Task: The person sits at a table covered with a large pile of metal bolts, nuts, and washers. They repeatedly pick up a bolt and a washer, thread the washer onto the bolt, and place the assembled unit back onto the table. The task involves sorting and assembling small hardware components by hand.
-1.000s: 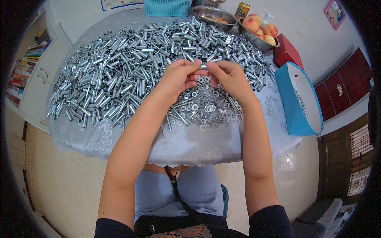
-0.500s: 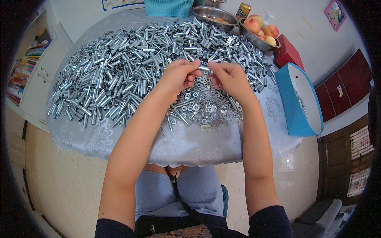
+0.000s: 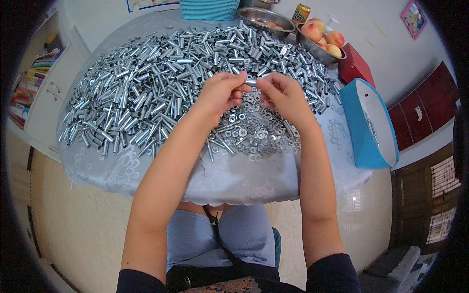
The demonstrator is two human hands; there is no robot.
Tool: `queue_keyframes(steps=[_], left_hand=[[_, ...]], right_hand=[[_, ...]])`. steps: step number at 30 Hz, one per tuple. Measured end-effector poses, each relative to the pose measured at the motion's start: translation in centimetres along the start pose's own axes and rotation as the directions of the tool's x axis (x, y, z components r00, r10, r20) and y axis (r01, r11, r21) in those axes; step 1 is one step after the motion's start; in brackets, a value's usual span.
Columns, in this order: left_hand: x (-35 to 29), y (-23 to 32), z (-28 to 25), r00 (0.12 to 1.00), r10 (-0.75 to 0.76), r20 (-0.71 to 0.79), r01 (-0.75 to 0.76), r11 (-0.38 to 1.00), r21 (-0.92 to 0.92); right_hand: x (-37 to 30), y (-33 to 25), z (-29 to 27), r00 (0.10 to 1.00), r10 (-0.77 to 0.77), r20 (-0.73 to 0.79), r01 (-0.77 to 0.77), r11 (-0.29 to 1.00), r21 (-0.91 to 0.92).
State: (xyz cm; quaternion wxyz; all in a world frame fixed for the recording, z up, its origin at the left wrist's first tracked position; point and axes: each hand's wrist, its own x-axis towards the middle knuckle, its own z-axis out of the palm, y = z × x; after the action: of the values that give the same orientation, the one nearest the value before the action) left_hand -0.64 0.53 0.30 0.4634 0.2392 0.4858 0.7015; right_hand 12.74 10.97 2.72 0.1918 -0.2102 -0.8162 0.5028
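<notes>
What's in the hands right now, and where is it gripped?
A short silver metal tube, held level between the left hand and the right hand, each pinching one end with the fingertips above the pile of small metal washers.

Two bowls – four peaches

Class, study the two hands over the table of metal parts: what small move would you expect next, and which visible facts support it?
Probably a small push or twist joining the pieces. The left hand and right hand pinch one short metal tube between them, above the pile of washers and nuts. What the fingertips hold besides the tube is too small to tell.
</notes>
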Motion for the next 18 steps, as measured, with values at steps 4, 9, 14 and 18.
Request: queue_keyframes(steps=[4, 9, 14, 18], left_hand=[[0.3, -0.3, -0.3, 0.996, 0.044, 0.076, -0.041, 0.998, -0.043], [-0.2, 0.1, 0.2, 0.999, 0.006, 0.038, -0.006, 1.0, 0.001], [-0.1, 0.0, -0.1, 0.997, 0.045, 0.056, -0.04, 0.996, -0.085], [-0.1, 0.0, 0.3, 0.997, 0.068, 0.024, -0.068, 0.998, 0.013]], right_hand=[[0.0, 0.4, 1.3, 0.974, -0.154, -0.169, 0.181, 0.971, 0.154], [0.0, 0.0, 0.1, 0.998, -0.062, -0.02, 0.062, 0.998, 0.009], [0.0, 0.4, 0.5, 0.964, -0.258, -0.062, 0.26, 0.965, 0.027], [0.2, 0.6, 0.9, 0.959, -0.248, -0.14, 0.259, 0.963, 0.07]])
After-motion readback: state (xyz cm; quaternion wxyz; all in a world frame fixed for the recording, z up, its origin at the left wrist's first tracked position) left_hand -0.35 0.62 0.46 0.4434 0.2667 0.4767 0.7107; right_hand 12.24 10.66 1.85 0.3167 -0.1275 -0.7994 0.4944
